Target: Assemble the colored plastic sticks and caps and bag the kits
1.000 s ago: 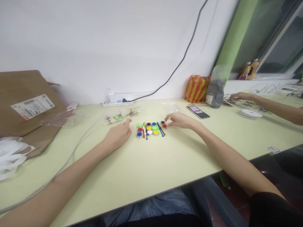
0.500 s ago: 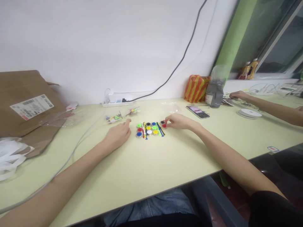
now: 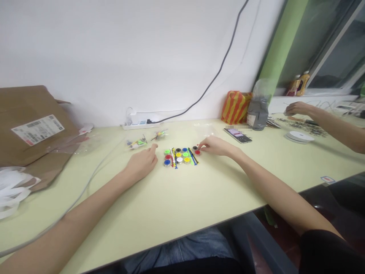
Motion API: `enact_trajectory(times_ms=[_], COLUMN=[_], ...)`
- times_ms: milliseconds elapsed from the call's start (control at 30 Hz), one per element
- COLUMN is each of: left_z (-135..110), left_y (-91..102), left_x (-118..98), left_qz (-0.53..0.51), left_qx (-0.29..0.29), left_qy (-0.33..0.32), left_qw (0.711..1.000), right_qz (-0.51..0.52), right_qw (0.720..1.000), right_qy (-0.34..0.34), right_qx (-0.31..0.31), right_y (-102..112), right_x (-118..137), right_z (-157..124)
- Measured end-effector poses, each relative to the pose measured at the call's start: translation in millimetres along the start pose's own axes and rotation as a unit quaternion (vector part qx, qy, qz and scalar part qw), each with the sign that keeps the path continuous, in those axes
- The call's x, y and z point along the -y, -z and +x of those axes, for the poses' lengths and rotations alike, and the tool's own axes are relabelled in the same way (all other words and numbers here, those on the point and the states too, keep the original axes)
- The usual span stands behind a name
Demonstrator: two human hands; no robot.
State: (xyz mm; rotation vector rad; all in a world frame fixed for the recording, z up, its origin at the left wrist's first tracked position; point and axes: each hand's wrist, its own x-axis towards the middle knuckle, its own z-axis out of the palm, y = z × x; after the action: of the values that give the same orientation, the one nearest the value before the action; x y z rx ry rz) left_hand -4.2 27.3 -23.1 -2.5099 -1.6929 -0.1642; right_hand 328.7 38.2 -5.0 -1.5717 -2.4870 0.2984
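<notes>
A neat block of small round clear pieces with coloured caps lies on the table, among them a blue one (image 3: 167, 163), a white one (image 3: 179, 160) and a red one (image 3: 197, 152). Thin plastic sticks in several colours (image 3: 174, 158) lie between the columns, with a second bundle of sticks (image 3: 193, 156) further right. My right hand (image 3: 215, 145) is at the block's right edge, thumb and forefinger pinched on a small red stick (image 3: 199, 144) beside the black and red caps. My left hand (image 3: 142, 163) rests on the table left of the block, a finger stretched out, holding nothing.
Small bags of coloured pieces (image 3: 137, 142) lie behind my left hand, near a power strip (image 3: 139, 123). A phone (image 3: 238, 134), a striped bag (image 3: 236, 107) and white discs (image 3: 299, 137) stand right. Cardboard (image 3: 25, 106) is left. Another person's hand (image 3: 298, 108) works far right.
My two hands have barely moved, and the red stick stays at my right fingertips. The other person's hand has lifted and shifted to the right.
</notes>
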Motion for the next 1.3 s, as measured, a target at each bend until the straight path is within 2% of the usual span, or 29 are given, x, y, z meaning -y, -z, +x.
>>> enact_trajectory(times_ms=[733,967,1133,1200,1300], left_z=[0.6,0.7,0.8,1.0,1.6], left_y=[-1.9,-0.4,-1.5,-2.8,-5.3], left_x=[0.5,-1.1,0.1,1.2,3.2], left_qz=[0.016,0.022,0.021,0.022,0.022], left_qx=[0.001,0.006,0.002,-0.001,-0.008], left_qy=[0.002,0.008,0.001,-0.002,-0.007], left_qw=[1.0,1.0,1.0,1.0,1.0], right_qz=[0.021,0.011,0.027,0.041,0.091], right_qw=[1.0,1.0,1.0,0.999,0.993], right_qy=[0.005,0.004,0.007,0.006,0.005], right_qx=[0.016,0.004,0.009,-0.006,-0.07], right_y=[6.8,3.3,2.1,3.0,4.4], right_x=[4.3,10.1,5.4,2.5,2.1], right_z=[-3.7,-4.9,-3.5,-3.5,-3.6])
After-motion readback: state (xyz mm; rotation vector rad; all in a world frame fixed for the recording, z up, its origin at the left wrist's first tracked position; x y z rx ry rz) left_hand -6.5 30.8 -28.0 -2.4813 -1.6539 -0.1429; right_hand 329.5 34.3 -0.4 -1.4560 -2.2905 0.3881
